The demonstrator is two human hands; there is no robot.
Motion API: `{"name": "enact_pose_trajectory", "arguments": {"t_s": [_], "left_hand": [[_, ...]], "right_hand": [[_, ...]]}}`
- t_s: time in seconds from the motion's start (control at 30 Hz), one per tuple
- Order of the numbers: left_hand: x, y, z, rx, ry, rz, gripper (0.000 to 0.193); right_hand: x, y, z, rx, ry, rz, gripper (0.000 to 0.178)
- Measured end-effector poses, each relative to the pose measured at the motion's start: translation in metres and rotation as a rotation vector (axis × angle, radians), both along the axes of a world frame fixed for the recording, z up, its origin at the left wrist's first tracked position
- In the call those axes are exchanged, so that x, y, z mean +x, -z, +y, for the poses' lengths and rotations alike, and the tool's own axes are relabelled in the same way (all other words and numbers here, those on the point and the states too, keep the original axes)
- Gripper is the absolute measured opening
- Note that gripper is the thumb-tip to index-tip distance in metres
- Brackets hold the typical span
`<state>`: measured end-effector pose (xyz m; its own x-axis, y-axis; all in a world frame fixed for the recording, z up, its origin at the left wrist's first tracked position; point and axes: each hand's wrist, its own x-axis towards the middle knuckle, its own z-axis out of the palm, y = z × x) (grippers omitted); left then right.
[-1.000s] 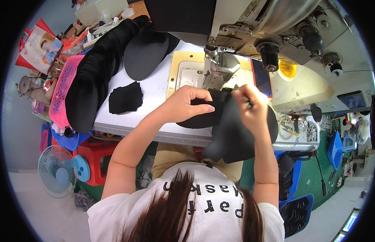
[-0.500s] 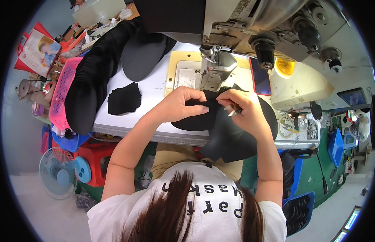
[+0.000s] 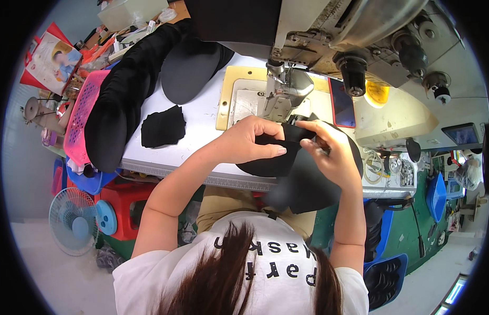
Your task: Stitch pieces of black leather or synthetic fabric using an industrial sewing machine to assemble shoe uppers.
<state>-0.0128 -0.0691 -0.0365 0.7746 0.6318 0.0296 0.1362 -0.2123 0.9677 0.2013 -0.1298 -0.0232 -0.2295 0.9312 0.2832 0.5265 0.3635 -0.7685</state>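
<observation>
Just in front of the sewing machine's needle head (image 3: 291,89), my left hand (image 3: 249,140) pinches a black fabric piece (image 3: 276,159) between thumb and fingers. My right hand (image 3: 332,148) closes on the fabric's right side, its fingertips next to the machine. Larger dark grey-black fabric (image 3: 310,184) hangs below the right hand over the table edge toward my lap. Part of the fabric near the needle is hidden by my fingers. A small stack of black fabric cuts (image 3: 163,126) lies to the left on the white table (image 3: 202,113).
Rounded black pieces (image 3: 186,73) lie at the back left. A long row of them (image 3: 107,126) leans beside a pink basket (image 3: 79,123). A red-edged phone-like slab (image 3: 341,102) sits right of the machine. A red stool (image 3: 121,202) and fan (image 3: 73,223) stand lower left.
Both hands and the fabric shift slightly right in the picture, as the whole view does. My right fingers loosen and spread; the small metal tool seen in that palm no longer shows.
</observation>
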Motion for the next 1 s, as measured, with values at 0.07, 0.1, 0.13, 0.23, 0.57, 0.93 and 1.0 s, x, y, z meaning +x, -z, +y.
{"name": "enact_pose_trajectory", "arguments": {"t_s": [0.07, 0.1, 0.13, 0.23, 0.57, 0.93, 1.0], "left_hand": [[-0.001, 0.000, 0.000, 0.024, -0.012, -0.019, 0.018], [-0.002, 0.001, 0.000, 0.045, -0.034, -0.032, 0.018], [-0.002, 0.002, 0.002, 0.047, -0.041, -0.038, 0.018], [0.002, -0.003, 0.008, -0.063, -0.142, -0.053, 0.019], [-0.001, -0.018, 0.062, -0.272, -0.250, -0.084, 0.012], [0.005, -0.033, 0.074, -0.310, -0.184, -0.021, 0.018], [0.006, -0.032, 0.075, -0.293, -0.216, -0.035, 0.018]], "right_hand": [[0.012, 0.010, 0.010, -0.031, 0.004, -0.035, 0.017], [0.013, 0.014, 0.016, 0.001, 0.014, 0.020, 0.014], [0.013, 0.012, 0.018, -0.032, 0.008, 0.092, 0.011], [0.006, 0.011, 0.034, 0.054, 0.108, 0.275, 0.010], [0.018, 0.006, 0.072, 0.215, 0.121, 0.125, 0.010], [0.030, 0.023, 0.085, 0.203, 0.200, 0.047, 0.015], [0.030, 0.025, 0.085, 0.145, 0.242, 0.049, 0.017]]}}
